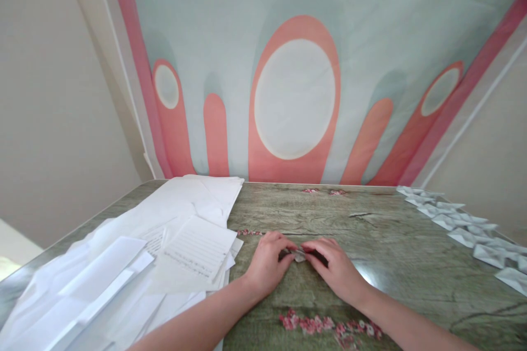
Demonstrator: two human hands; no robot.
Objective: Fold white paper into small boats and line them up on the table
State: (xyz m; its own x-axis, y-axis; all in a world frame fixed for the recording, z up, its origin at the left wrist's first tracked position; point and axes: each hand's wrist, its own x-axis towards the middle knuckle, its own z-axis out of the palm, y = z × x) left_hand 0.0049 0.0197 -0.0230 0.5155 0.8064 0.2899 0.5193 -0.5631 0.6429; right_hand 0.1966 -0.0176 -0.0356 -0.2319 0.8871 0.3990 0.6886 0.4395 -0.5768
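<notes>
Between my fingertips, just above or on the table, is a small folded piece of paper (pixel 300 255), mostly covered by the fingers. My left hand (pixel 269 259) pinches its left end between thumb and fingers. The opposite end is pinched by my right hand (pixel 329 263). Its exact folded shape is too small and hidden to make out. To the left of my left hand lies a stack of loose papers, with a lined, handwritten sheet (pixel 201 247) on top.
Large white sheets (pixel 197 192) and folded white strips (pixel 102 269) cover the table's left side. Several folded paper pieces (pixel 461 225) line the right edge. The wood-patterned table (pixel 263 208) bears printed pink blossoms (pixel 308 322). Behind it hangs a pale backdrop (pixel 230 22) with coral shapes.
</notes>
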